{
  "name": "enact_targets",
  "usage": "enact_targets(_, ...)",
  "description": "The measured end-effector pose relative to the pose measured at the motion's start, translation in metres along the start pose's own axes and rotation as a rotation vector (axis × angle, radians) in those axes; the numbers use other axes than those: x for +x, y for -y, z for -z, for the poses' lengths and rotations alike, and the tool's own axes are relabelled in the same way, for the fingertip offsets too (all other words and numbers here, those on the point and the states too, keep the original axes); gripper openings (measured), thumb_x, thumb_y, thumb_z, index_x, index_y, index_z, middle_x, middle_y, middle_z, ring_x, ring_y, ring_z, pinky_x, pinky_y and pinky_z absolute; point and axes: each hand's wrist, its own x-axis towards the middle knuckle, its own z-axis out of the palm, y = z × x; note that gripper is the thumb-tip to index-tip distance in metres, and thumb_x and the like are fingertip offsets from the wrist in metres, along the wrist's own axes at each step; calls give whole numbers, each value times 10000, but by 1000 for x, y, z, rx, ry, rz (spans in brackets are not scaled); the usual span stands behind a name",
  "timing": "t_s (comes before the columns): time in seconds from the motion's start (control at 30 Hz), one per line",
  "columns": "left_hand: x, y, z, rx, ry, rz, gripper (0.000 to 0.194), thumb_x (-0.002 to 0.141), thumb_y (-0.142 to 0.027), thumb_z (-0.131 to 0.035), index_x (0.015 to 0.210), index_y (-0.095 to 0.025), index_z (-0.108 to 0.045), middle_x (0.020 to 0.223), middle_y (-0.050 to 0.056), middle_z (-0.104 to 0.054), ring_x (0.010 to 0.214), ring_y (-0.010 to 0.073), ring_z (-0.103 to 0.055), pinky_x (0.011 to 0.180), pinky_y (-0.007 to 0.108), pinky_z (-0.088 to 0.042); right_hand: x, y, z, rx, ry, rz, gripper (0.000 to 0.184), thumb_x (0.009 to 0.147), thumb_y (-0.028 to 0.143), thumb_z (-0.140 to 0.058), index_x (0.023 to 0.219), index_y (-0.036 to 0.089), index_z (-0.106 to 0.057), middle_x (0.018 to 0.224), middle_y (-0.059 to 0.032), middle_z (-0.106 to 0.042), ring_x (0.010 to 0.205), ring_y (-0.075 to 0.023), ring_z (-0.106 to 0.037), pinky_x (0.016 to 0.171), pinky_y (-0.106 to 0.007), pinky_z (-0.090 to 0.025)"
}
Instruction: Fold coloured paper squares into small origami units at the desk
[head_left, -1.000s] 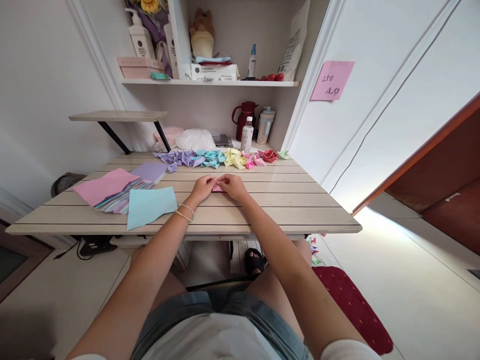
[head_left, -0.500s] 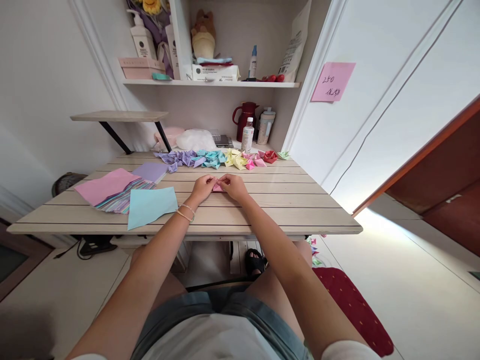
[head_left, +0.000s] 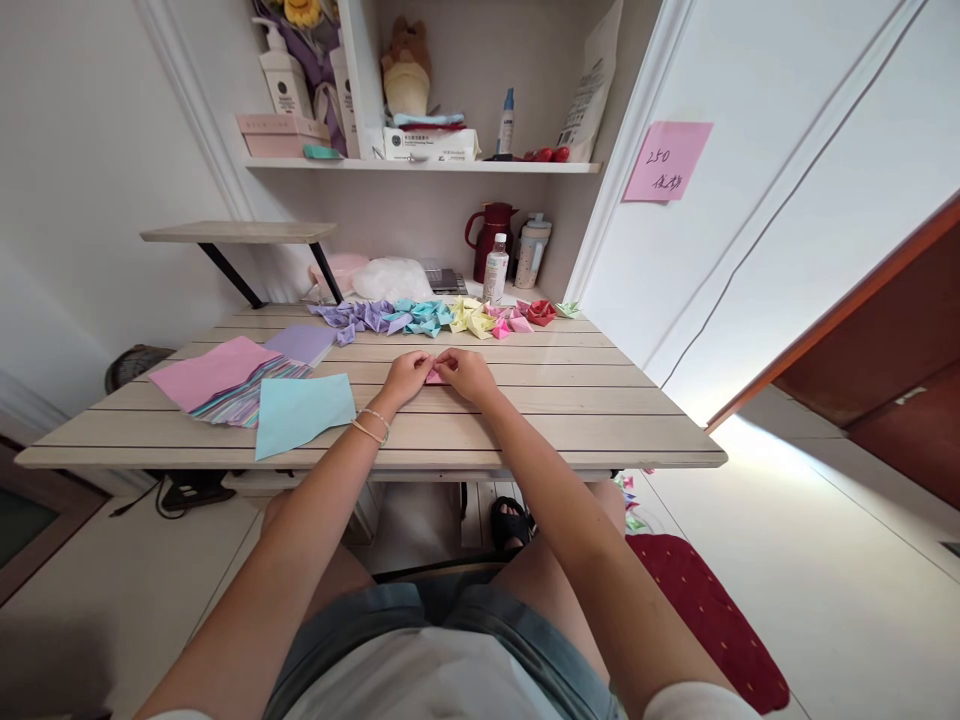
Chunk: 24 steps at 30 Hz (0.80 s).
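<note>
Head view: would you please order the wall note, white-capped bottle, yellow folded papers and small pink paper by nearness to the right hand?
1. Small pink paper: at the fingers of the right hand.
2. Yellow folded papers: beyond the hand.
3. White-capped bottle: behind the yellow papers.
4. Wall note: upper right.

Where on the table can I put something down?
There's bare tabletop from the right hand to the table's right edge, and a smaller patch between the held pink paper and the near edge. Crowded: along the back, with folded papers, and on the left, with flat sheets.
</note>
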Motion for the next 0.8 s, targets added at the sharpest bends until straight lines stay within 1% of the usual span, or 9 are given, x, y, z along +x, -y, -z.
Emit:
enact_targets(0.3, 1, -3, 2, 120, 76, -80, 270, 828, -289, -418, 644, -176, -581, 642, 25, -619, 670, 168, -538, 644, 262, -413, -3, 6, 3, -67, 23, -3, 148, 793, 240, -559, 867, 191, -678, 782, -32, -688, 720, -147, -586, 686, -246, -424)
enact_targets(0.43, 1, -3, 2, 127, 82, -88, 258, 830, -274, -409, 665, -174, -581, 660, 27, -618, 671, 170, -534, 643, 265, -407, -3, 7, 4, -83, 27, -4, 142, 792, 239, -561, 860, 191, -676, 784, -32, -686, 732, -150, -587, 680, -245, -420)
enact_targets(0.67, 0, -3, 2, 151, 90, -131, 282, 849, -268, -390, 631, -185, -548, 623, 20, -577, 631, 168, -510, 633, 280, -391, -2, 6, 3, -101, 29, 22, 136, 797, 235, -552, 852, 191, -669, 776, -32, -687, 729, -151, -586, 688, -248, -415)
enact_targets(0.8, 1, -3, 2, 162, 98, -136, 268, 842, -244, -403, 629, -185, -554, 630, 23, -581, 629, 172, -507, 643, 291, -389, -3, 6, 4, -109, 43, 19, 142, 801, 233, -551, 864, 185, -669, 790, -39, -688, 738, -152, -587, 693, -247, -415)
